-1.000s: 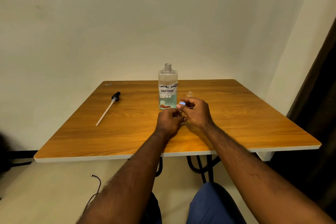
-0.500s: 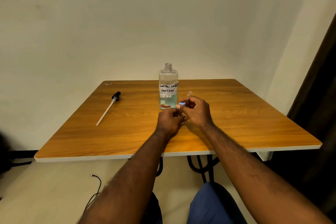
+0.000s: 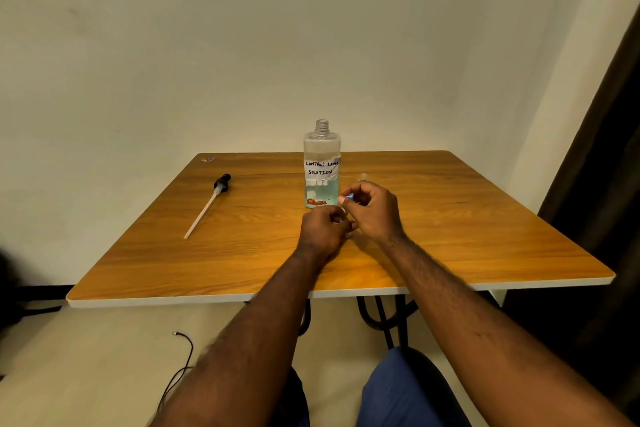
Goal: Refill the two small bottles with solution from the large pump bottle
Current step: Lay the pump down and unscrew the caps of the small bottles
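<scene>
The large clear bottle (image 3: 321,170) labelled "contact lens solution" stands uncapped at the table's middle, with a little bluish liquid at its bottom. Its black pump head with a long white tube (image 3: 209,202) lies to the left. My left hand (image 3: 323,229) grips a small clear bottle (image 3: 348,230) on the table; most of that bottle is hidden. My right hand (image 3: 372,210) pinches a small blue cap (image 3: 348,198) just above it. A second small clear bottle (image 3: 363,177) peeks out behind my right hand.
The wooden table (image 3: 485,236) has white edges and dark metal legs. A tiny scrap (image 3: 208,159) lies at its far left corner. A thin cable (image 3: 180,360) runs on the floor. A dark curtain (image 3: 609,156) hangs on the right.
Both hands stay together at the small bottle. My right hand's fingers have shifted slightly on the blue cap. Nothing else has moved.
</scene>
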